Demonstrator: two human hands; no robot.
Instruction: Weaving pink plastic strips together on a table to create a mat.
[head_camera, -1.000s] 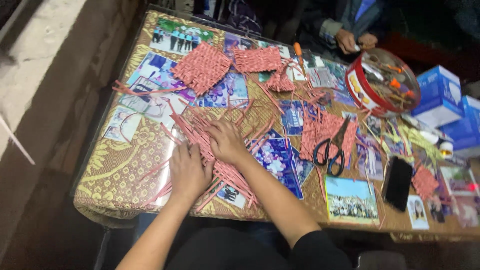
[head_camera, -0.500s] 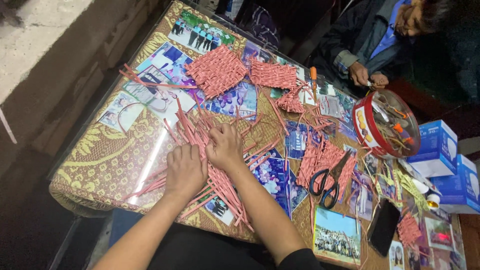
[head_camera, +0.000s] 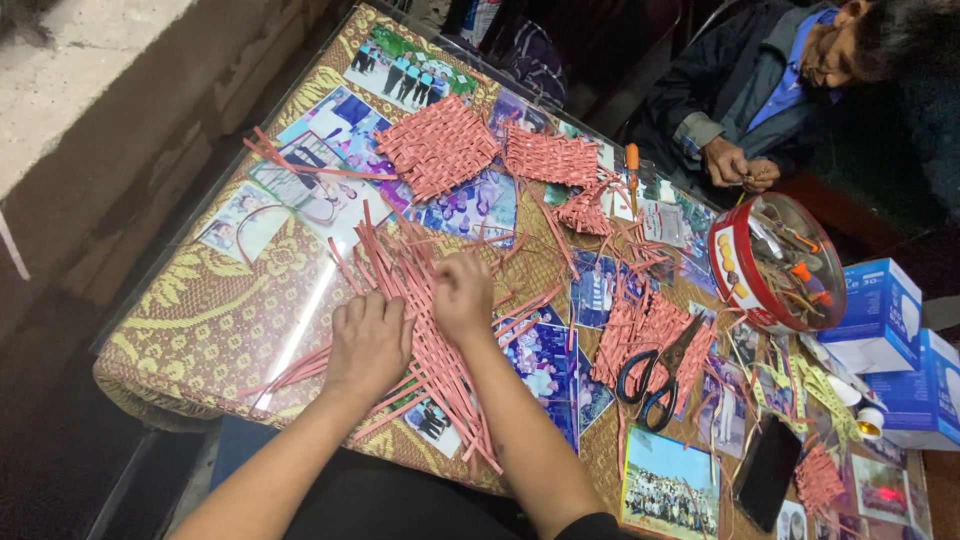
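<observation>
Loose pink paper strips (head_camera: 420, 300) are lying criss-crossed near the glass-topped table's (head_camera: 215, 330) front edge. The left hand (head_camera: 368, 345) is pressing flat on them, fingers together; the right hand (head_camera: 462, 293) is curling down onto them. Black scissors (head_camera: 652, 378) are lying well apart to the right.

home craft table (head_camera: 215, 330) | photos under glass | woven paper mats (head_camera: 438, 146)

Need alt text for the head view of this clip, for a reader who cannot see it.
A person's left hand and right hand press down on loose pink paper strips on a glass-topped table covering photos. Finished woven pink mats, scissors and a red round tin lie beyond; another person sits opposite.
</observation>
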